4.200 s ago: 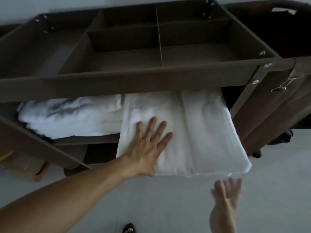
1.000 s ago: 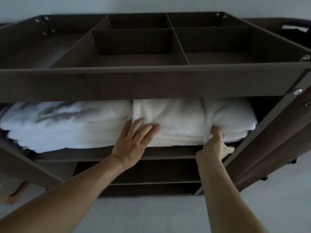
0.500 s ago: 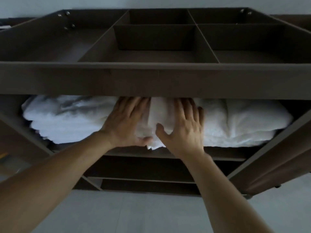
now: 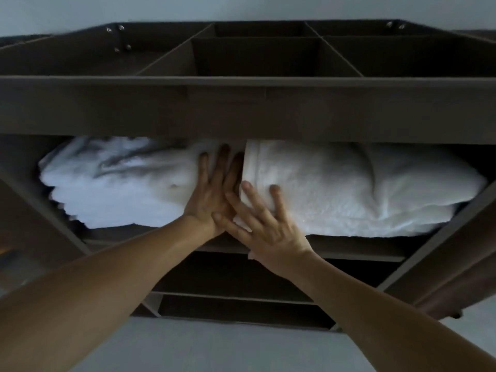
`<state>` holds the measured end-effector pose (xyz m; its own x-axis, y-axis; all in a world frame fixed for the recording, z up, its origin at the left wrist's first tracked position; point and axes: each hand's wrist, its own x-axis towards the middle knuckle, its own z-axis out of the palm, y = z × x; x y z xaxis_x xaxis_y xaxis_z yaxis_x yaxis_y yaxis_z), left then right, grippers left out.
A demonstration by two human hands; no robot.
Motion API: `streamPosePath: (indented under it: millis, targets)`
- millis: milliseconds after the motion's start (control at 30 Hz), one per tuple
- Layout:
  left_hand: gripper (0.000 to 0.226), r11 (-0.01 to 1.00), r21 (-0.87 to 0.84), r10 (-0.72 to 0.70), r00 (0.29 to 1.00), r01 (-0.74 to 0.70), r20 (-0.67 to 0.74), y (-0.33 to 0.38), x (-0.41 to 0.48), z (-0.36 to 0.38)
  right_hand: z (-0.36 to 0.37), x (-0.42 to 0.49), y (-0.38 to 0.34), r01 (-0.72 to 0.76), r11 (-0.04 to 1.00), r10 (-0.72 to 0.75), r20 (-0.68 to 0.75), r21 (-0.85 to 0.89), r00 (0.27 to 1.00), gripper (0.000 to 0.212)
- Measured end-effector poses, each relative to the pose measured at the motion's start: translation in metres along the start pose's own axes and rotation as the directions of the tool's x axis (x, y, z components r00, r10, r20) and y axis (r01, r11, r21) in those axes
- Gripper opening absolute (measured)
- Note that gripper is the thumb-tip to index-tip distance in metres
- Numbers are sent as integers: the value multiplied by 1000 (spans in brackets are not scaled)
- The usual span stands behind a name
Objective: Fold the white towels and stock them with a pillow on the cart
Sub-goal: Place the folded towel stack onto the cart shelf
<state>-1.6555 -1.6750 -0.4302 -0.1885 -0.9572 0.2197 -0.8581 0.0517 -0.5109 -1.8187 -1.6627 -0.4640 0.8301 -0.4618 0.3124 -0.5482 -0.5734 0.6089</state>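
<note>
With the folded white towel (image 4: pixel 349 189) now pushed fully onto the cart (image 4: pixel 241 111) shelf, I press my flat, open left hand (image 4: pixel 214 191) and right hand (image 4: pixel 264 224) together at its left edge, stocking nearly done.

Dim, bluish, low-contrast light is filling the scene, with no glare showing anywhere. The dark brown cart (image 4: pixel 241 108) is soaking up most of it, and its lower shelves are sinking into near black. The white towels (image 4: pixel 349 189) are standing out as the brightest patch, fading into shadow toward the back under the top tray. The wide lens is bending straight edges outward near the corners. Fine detail is looking soft and slightly smeared.
</note>
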Motion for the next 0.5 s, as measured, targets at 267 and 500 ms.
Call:
streamPosePath:
  millis: [267,500]
  targets:
    - [64,997,35,70,981,-64,-180,-13,3,13,20,2,18,-52,982,19,-183,-179,983,108]
    - [50,974,-127,144,947,-187,-289,-42,-4,-5,23,22,53,-185,957,91,-371,-224,924,73]
